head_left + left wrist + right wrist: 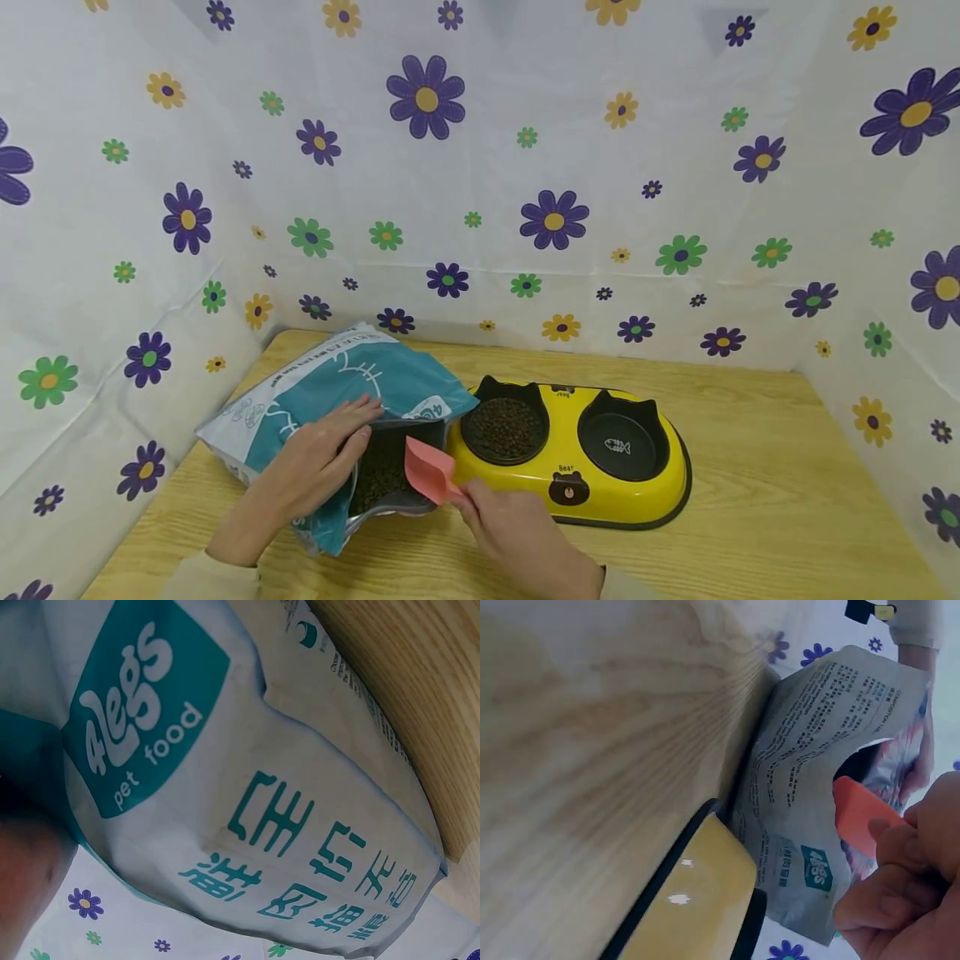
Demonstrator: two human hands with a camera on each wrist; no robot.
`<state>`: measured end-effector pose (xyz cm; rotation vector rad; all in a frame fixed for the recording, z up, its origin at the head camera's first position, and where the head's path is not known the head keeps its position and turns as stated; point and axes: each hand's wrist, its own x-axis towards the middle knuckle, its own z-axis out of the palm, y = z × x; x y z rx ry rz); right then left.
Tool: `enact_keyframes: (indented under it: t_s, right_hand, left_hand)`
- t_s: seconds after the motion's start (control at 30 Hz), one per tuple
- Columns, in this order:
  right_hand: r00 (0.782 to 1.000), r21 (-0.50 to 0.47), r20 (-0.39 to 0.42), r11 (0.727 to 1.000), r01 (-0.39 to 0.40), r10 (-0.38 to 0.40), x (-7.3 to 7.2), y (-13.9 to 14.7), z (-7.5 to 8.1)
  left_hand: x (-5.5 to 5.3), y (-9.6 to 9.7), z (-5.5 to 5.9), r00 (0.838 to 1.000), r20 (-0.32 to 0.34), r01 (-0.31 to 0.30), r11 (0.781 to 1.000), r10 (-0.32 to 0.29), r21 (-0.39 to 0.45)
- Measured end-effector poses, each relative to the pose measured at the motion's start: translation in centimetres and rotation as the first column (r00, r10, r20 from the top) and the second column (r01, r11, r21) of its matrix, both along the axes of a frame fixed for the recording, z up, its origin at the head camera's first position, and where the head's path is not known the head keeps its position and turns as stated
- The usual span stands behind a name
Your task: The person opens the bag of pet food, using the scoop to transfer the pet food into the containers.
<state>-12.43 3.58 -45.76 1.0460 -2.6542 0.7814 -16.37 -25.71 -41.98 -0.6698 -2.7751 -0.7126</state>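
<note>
Pink scoop (424,472), teal bag (315,400) (partly white)

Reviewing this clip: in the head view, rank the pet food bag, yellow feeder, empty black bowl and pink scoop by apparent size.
1. Pet food bag and yellow feeder: too close to rank
2. Empty black bowl
3. Pink scoop

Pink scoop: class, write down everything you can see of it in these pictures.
The pink scoop looks like smooth plastic in one plain colour, with a broad, curved blade narrowing to a handle. The right hand grips the handle and hides much of it. The blade is tilted at the open mouth of the teal-and-white bag, where brown kibble shows. No kibble shows on its visible face; whether it touches the bag is unclear.
</note>
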Motion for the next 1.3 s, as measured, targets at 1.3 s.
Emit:
enact_keyframes:
  t_s: [1.3]
  right_hand:
    - [0.919, 0.215, -0.354, 0.941, 0.261, -0.174, -1.6, -5.1, -0.8]
  left_hand:
    - [-0.2, 0.3, -0.1, 1.000, -0.013, -0.001, 1.000, 0.001, 0.007]
